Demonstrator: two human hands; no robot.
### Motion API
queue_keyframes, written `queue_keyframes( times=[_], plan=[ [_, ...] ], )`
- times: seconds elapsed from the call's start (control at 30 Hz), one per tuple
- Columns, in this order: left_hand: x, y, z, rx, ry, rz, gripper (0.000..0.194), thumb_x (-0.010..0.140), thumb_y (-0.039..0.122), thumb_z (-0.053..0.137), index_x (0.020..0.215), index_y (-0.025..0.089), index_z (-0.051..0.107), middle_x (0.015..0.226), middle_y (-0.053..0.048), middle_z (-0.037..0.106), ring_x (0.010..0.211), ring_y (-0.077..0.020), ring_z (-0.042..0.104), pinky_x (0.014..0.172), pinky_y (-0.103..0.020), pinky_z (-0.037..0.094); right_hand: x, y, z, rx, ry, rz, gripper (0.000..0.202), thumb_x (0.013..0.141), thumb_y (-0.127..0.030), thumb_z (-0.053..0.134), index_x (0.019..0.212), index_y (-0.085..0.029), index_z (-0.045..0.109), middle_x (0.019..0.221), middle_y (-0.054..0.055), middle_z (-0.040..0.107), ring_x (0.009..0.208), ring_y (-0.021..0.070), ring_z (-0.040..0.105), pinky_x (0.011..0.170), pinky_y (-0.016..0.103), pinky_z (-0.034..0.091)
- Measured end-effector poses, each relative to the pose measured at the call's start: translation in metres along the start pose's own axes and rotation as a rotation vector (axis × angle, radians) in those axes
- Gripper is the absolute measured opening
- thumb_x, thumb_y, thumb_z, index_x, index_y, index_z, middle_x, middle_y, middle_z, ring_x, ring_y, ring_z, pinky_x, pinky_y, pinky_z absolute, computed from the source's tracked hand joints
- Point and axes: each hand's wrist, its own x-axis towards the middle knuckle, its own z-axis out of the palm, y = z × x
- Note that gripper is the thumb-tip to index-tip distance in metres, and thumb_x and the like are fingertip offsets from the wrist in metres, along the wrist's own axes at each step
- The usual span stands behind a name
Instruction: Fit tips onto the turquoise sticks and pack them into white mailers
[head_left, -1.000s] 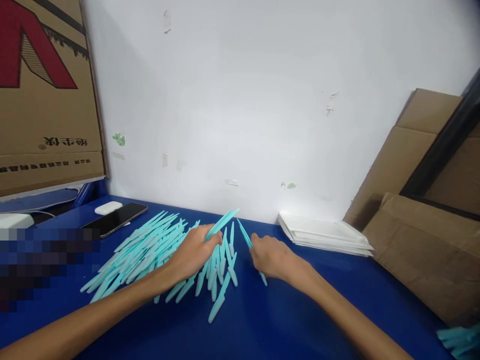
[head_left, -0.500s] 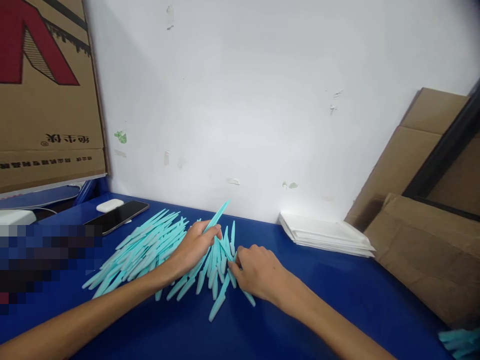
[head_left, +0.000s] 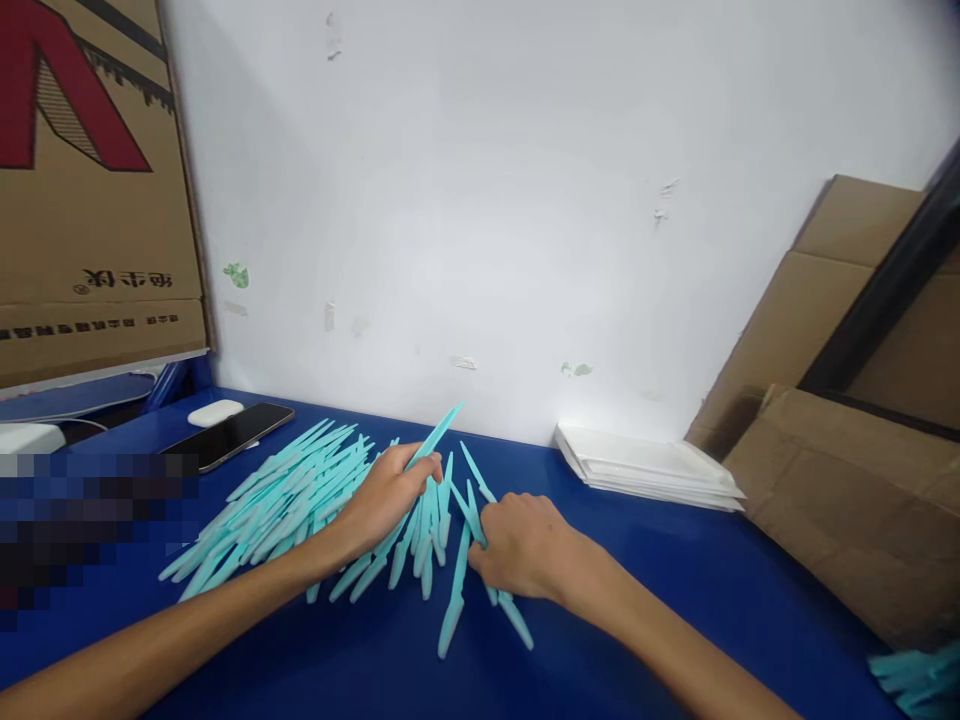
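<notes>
Turquoise plastic eyebrow razors, with slim tapered handles and wider heads, lie on the blue table (head_left: pixel 300 660). My left hand (head_left: pixel 394 490) is closed on at least one eyebrow razor (head_left: pixel 439 432), its tapered end pointing up and right. Beneath and left of that hand spreads a large pile of razors (head_left: pixel 285 500). A smaller group (head_left: pixel 427 540) lies between my hands. Several razors (head_left: pixel 454 610) stick out around my right hand (head_left: pixel 521 545), whose curled fingers grip some of them low over the table. Its fingertips are partly hidden, so how many it holds I cannot tell.
A phone (head_left: pixel 232 437) and a white rounded case (head_left: pixel 216 412) lie at the back left. White flat packets (head_left: pixel 649 468) are stacked by the wall. Cardboard boxes stand left (head_left: pixel 112 230) and right (head_left: pixel 840 500). More turquoise pieces (head_left: pixel 919 680) show at the lower right.
My right hand has shifted slightly right, dragging a few razors away from the smaller group and turning them. The left hand keeps its hold in nearly the same place.
</notes>
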Motion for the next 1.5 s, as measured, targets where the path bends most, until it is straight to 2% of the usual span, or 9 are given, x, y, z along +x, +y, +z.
queue_keyframes(
  times=[0.13, 0.27, 0.33, 0.43, 0.63, 0.8, 1.1, 1.27, 1.5],
  plan=[
    [0.001, -0.001, 0.000, -0.022, 0.002, -0.009, 0.036, 0.092, 0.051, 0.048, 0.075, 0.020, 0.055, 0.059, 0.007, 0.029, 0.047, -0.0095, 0.022, 0.044, -0.023, 0.019, -0.004, 0.005, -0.008, 0.041, -0.060, -0.008, 0.032, 0.087, -0.027, 0.049, 0.079, -0.009, 0.075, 0.091, 0.021, 0.076, 0.089, 0.0367, 0.073, 0.078, 0.045, 0.054],
    [0.002, 0.000, 0.000, -0.054, 0.003, -0.034, 0.036, 0.092, 0.050, 0.048, 0.075, 0.020, 0.055, 0.058, 0.008, 0.028, 0.046, -0.0089, 0.020, 0.043, -0.023, 0.017, 0.001, 0.020, -0.012, 0.168, -0.180, -0.052, 0.033, 0.086, -0.021, 0.046, 0.058, -0.014, 0.062, 0.060, 0.013, 0.071, 0.070, 0.0268, 0.074, 0.070, 0.035, 0.055],
    [0.001, 0.000, 0.000, -0.074, -0.002, -0.050, 0.035, 0.091, 0.051, 0.049, 0.076, 0.020, 0.056, 0.058, 0.008, 0.028, 0.046, -0.0086, 0.019, 0.043, -0.023, 0.016, 0.006, 0.031, -0.013, 0.254, -0.224, -0.080, 0.029, 0.087, -0.021, 0.046, 0.062, -0.015, 0.058, 0.053, 0.009, 0.066, 0.061, 0.0229, 0.071, 0.061, 0.030, 0.054],
    [0.000, 0.002, 0.000, -0.109, -0.014, -0.082, 0.035, 0.091, 0.052, 0.050, 0.079, 0.020, 0.057, 0.057, 0.008, 0.028, 0.046, -0.0081, 0.018, 0.042, -0.022, 0.016, 0.014, 0.047, -0.015, 0.406, -0.231, -0.139, 0.022, 0.093, -0.026, 0.043, 0.078, -0.017, 0.054, 0.057, 0.004, 0.065, 0.058, 0.0199, 0.070, 0.051, 0.026, 0.052],
    [-0.002, 0.006, 0.002, -0.199, -0.073, -0.152, 0.039, 0.092, 0.055, 0.047, 0.091, 0.019, 0.061, 0.060, 0.008, 0.031, 0.044, -0.0073, 0.020, 0.040, -0.022, 0.016, 0.022, 0.061, -0.017, 0.662, -0.107, -0.280, 0.022, 0.101, -0.039, 0.040, 0.095, -0.019, 0.048, 0.081, 0.002, 0.065, 0.074, 0.0155, 0.070, 0.056, 0.022, 0.051],
    [-0.007, 0.015, 0.002, -0.326, -0.108, -0.155, 0.038, 0.092, 0.051, 0.051, 0.092, 0.016, 0.064, 0.072, 0.003, 0.043, 0.052, -0.0079, 0.034, 0.041, -0.020, 0.018, 0.023, 0.056, -0.013, 0.898, -0.030, -0.433, 0.030, 0.098, -0.046, 0.050, 0.105, -0.017, 0.055, 0.083, 0.002, 0.063, 0.072, 0.0154, 0.067, 0.056, 0.024, 0.050],
    [-0.014, 0.014, 0.005, -0.441, -0.113, -0.104, 0.039, 0.091, 0.052, 0.055, 0.072, 0.019, 0.051, 0.063, 0.003, 0.042, 0.050, -0.0088, 0.033, 0.042, -0.021, 0.021, 0.013, 0.032, -0.011, 0.919, 0.010, -0.548, 0.041, 0.100, -0.053, 0.045, 0.117, -0.020, 0.061, 0.089, 0.004, 0.068, 0.067, 0.0137, 0.065, 0.056, 0.024, 0.049],
    [-0.016, 0.016, 0.009, -0.482, -0.077, 0.009, 0.038, 0.092, 0.052, 0.055, 0.073, 0.020, 0.049, 0.060, 0.005, 0.039, 0.048, -0.0083, 0.030, 0.041, -0.021, 0.020, 0.011, 0.026, -0.009, 0.923, 0.079, -0.514, 0.039, 0.099, -0.053, 0.048, 0.101, -0.017, 0.064, 0.075, 0.002, 0.065, 0.064, 0.0140, 0.064, 0.055, 0.023, 0.046],
    [-0.019, 0.021, 0.015, -0.282, 0.012, 0.000, 0.050, 0.084, 0.066, 0.061, 0.073, 0.022, 0.040, 0.058, 0.010, 0.023, 0.048, -0.0064, 0.018, 0.040, -0.019, 0.017, 0.009, 0.019, -0.005, 0.958, 0.058, -0.512, 0.036, 0.097, -0.049, 0.053, 0.092, -0.016, 0.066, 0.063, -0.001, 0.061, 0.060, 0.0128, 0.060, 0.056, 0.023, 0.045]
  ],
)
